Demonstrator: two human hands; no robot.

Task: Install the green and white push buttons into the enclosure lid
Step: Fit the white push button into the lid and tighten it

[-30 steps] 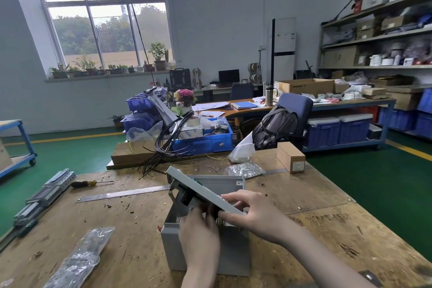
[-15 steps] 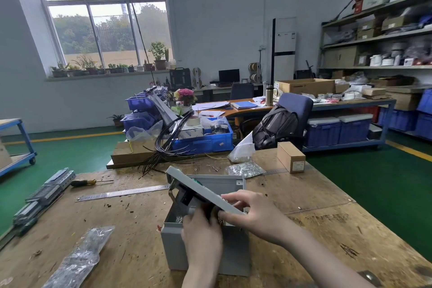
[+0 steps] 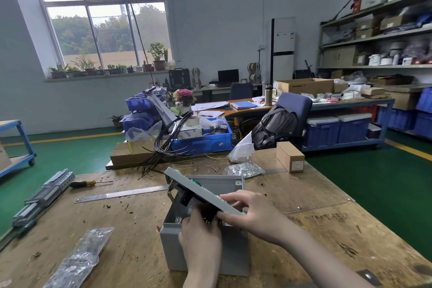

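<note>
Enclosure lid (image 3: 201, 190) is held tilted over the open grey enclosure box (image 3: 205, 250), which stands on the wooden workbench (image 3: 304, 208). Right hand (image 3: 251, 213) grasps the lid's near corner, fingers laid over the outer face and thumb under the edge. Left hand (image 3: 202, 234) reaches up beneath the lid, just left of the right hand, fingers curled around a dark part on the underside; what that part is cannot be made out.

Progress, as judged: a green button (image 3: 194, 182) shows at the lid's upper face, beyond the right hand, and appears to be seated. Dark component bodies hang below the lid, ahead of the left hand. The white button cannot be identified; it may lie under the right hand's fingers. The left hand's position suggests a fitting is being fastened from behind, so the work looks partly complete. Confirmation of the white button and final securing remain outstanding.

Also noted: steel ruler (image 3: 121, 193) and screwdriver (image 3: 86, 183) well left of the left hand, plastic bag (image 3: 79, 262) nearer on that side, small cardboard box (image 3: 290, 159) beyond the right hand.
</note>
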